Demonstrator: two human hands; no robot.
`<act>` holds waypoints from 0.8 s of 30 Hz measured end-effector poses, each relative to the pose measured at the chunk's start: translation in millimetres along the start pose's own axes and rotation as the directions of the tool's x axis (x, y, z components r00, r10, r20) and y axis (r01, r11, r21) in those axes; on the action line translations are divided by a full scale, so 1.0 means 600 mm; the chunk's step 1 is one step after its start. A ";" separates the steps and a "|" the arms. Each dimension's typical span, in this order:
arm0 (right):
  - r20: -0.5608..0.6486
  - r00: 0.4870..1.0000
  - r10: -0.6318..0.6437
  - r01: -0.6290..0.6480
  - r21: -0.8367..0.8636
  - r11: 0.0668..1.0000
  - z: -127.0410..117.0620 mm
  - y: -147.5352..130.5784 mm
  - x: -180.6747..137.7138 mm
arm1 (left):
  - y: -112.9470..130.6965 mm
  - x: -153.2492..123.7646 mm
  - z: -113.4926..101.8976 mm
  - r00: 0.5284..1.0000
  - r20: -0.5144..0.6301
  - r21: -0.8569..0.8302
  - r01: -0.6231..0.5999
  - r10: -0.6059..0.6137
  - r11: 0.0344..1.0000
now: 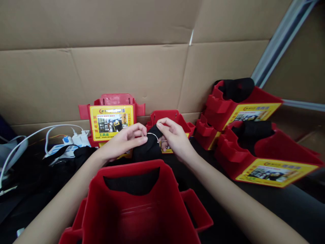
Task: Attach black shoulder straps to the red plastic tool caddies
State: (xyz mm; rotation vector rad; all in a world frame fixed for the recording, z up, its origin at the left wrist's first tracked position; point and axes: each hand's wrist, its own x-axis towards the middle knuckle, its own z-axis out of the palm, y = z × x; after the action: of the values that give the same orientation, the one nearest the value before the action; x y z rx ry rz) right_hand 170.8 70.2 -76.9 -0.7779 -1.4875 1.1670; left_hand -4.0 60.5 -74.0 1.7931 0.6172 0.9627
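A red plastic tool box [142,217] stands right in front of me, with a black fabric strap [147,150] behind its far wall. Part of that black fabric shows through the slot in the wall. On the strap sits a thin metal ring [153,134]. My left hand [127,140] is closed, its thumb and fingers pinching the strap beside the ring. From the other side, my right hand [175,137] pinches the strap's end between thumb and fingers, just above the ring.
More red tool boxes with yellow labels stand behind, one at left [111,122] and a smaller-looking one [177,118] in the middle. At right are stacked boxes [228,108] and another box [254,159] with black straps inside. White cables and a power strip [76,140] lie at left. Cardboard [127,67] walls the back.
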 end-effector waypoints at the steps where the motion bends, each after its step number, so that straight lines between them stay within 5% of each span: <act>1: -0.011 1.000 -0.006 0.006 0.027 1.000 -0.002 0.000 0.002 | 0.000 0.002 0.002 0.998 -0.064 0.023 0.007 -0.005 1.000; 4: -0.046 0.999 -0.021 0.028 0.160 0.987 -0.010 -0.005 0.007 | -0.001 0.007 0.007 0.986 -0.167 0.121 0.002 0.018 0.993; 12: -0.096 0.994 0.046 0.007 0.488 0.873 -0.082 -0.034 0.038 | 0.000 0.006 0.003 0.998 -0.040 0.258 -0.039 0.051 0.965; 15: -0.035 0.995 0.093 -0.059 0.543 0.838 -0.084 -0.037 0.039 | -0.003 0.007 0.003 0.994 -0.078 0.258 -0.053 0.076 0.965; 19: 0.235 0.961 0.143 -0.222 0.358 0.907 -0.042 -0.030 0.018 | -0.006 0.007 0.002 0.973 -0.152 0.302 -0.121 0.173 0.945; 24: 0.021 1.000 0.007 -0.010 0.139 0.990 -0.021 -0.024 0.004 | 0.000 0.003 0.005 0.962 -0.098 0.483 -0.177 0.254 0.858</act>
State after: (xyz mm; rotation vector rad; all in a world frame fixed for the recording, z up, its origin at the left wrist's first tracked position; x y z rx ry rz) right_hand 183.6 71.3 -62.7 -0.6803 -1.4039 1.2737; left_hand -0.5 60.1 -73.9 2.2699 0.8151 1.1919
